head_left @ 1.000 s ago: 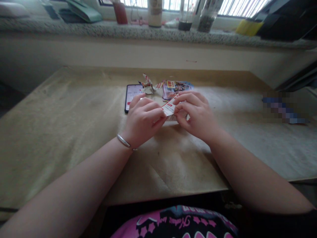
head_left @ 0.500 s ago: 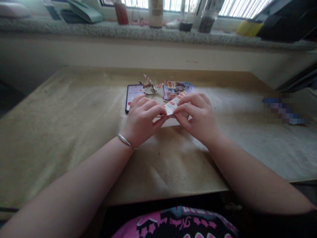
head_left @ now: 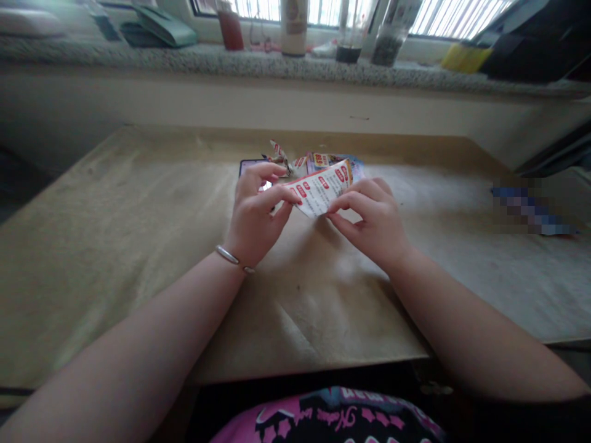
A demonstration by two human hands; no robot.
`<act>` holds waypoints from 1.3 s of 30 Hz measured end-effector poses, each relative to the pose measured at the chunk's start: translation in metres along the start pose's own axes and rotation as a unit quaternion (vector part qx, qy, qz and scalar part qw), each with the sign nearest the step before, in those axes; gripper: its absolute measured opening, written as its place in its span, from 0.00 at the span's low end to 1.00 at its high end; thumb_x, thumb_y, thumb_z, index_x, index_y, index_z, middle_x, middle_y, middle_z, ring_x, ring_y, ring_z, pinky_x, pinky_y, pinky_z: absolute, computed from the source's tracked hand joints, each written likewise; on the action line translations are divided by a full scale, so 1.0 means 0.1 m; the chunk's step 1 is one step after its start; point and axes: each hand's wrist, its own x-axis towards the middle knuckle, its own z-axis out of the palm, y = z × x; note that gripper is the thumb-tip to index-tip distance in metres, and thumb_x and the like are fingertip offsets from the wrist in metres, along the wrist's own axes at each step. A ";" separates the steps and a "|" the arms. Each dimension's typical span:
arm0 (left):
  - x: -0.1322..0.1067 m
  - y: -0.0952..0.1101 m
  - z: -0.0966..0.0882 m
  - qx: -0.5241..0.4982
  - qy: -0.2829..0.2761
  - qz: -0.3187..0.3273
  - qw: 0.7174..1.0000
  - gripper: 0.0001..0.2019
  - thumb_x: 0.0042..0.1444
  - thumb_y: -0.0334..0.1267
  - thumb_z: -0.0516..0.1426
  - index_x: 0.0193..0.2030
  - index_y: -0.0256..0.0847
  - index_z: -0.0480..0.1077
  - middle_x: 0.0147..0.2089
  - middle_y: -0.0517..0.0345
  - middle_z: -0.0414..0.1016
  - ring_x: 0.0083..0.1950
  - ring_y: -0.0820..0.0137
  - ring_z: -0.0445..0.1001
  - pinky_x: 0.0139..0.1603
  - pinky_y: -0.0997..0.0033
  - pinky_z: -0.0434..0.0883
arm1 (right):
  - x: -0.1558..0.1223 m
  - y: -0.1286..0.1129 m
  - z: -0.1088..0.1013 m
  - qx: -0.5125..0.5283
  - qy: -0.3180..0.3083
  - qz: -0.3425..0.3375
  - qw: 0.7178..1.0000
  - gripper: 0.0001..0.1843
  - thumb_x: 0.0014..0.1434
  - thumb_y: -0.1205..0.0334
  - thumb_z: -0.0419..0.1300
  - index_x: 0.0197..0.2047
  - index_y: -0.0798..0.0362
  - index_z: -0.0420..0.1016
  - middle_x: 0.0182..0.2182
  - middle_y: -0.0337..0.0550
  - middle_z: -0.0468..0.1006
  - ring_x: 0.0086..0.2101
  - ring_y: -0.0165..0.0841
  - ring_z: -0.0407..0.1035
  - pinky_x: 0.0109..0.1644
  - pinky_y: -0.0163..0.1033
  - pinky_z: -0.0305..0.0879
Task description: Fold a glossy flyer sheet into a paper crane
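A folded piece of printed paper [head_left: 321, 189], white with red labels and small dark text, is held just above the table between my hands. My left hand [head_left: 261, 203], with a silver bangle at the wrist, pinches its left corner between thumb and forefinger. At the paper's lower right corner, the thumb and fingers of my right hand [head_left: 369, 212] are closed on it. Behind the paper lies a colourful printed leaflet [head_left: 325, 160], partly covered by it. A folded paper figure [head_left: 284, 161] rests left of the leaflet. My left hand hides most of a phone [head_left: 249, 165].
A beige cloth covers the table [head_left: 138, 246]. Toward the right edge lies a blurred blue item [head_left: 530, 209]. Along the stone windowsill [head_left: 207, 60] stand several bottles and jars, a green case [head_left: 164, 24], and a yellow object [head_left: 466, 58] beside a dark bag [head_left: 530, 46].
The paper has been raised and tilted, so more of its printed face shows. My left hand has moved slightly left, its fingers lifting and now covering more of the phone.
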 end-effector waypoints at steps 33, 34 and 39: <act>-0.05 0.14 -0.06 0.151 -0.191 0.066 0.968 0.08 0.58 0.37 0.58 0.43 0.50 0.75 0.47 0.60 0.78 0.61 0.56 0.65 0.69 0.35 0.51 | 0.01 0.16 -0.08 -0.008 -0.279 -0.030 0.960 0.05 0.57 0.65 0.62 0.30 0.50 0.79 0.38 0.43 0.78 0.40 0.36 0.70 0.44 0.40 0.65; -0.05 0.15 -0.06 0.160 -0.191 0.071 0.966 0.06 0.58 0.38 0.58 0.41 0.50 0.76 0.46 0.60 0.78 0.62 0.55 0.64 0.69 0.34 0.50 | 0.01 0.17 -0.08 -0.010 -0.283 -0.035 0.958 0.05 0.57 0.65 0.62 0.30 0.50 0.79 0.38 0.44 0.78 0.41 0.37 0.70 0.44 0.41 0.65; -0.03 0.21 -0.10 0.222 -0.227 0.049 0.947 0.08 0.61 0.40 0.56 0.35 0.44 0.76 0.45 0.53 0.80 0.64 0.49 0.64 0.68 0.29 0.50 | -0.02 0.20 -0.05 -0.002 -0.304 -0.049 0.951 0.06 0.57 0.66 0.61 0.30 0.50 0.79 0.42 0.43 0.79 0.44 0.39 0.70 0.47 0.43 0.65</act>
